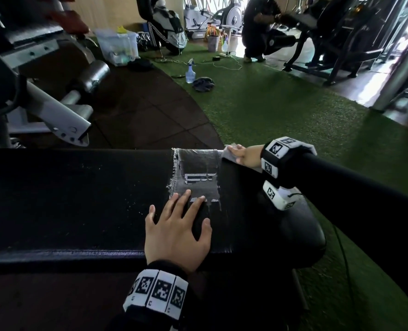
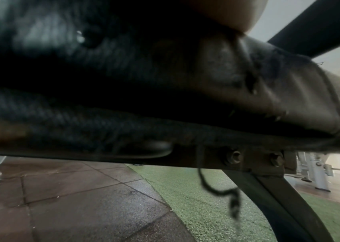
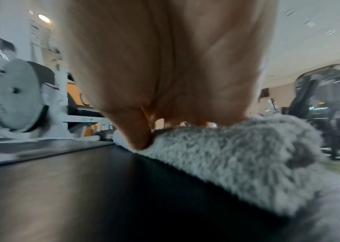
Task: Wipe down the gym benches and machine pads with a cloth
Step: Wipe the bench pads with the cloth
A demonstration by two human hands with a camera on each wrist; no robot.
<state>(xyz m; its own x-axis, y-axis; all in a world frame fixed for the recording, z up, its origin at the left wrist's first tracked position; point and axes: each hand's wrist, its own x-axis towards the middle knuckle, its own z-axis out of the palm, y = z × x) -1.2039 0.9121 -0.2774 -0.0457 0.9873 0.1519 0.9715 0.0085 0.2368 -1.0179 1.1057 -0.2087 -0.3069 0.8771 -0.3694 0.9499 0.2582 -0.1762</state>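
Left hand (image 1: 178, 231) flat, fingers (image 1: 183, 199) spread; right hand (image 1: 242, 155) palm down, arm outstretched.

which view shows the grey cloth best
The right wrist view: the cloth fills the frame close up, fluffy pile clear, right hand pressing it onto the bench. The head view shows only a small edge beneath that hand. The left wrist view does not show it.

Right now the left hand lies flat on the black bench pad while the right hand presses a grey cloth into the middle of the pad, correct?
Not quite. The right hand presses the grey cloth at the far edge of the black bench pad, not its middle; the head view shows it. The left hand does lie flat on the pad.
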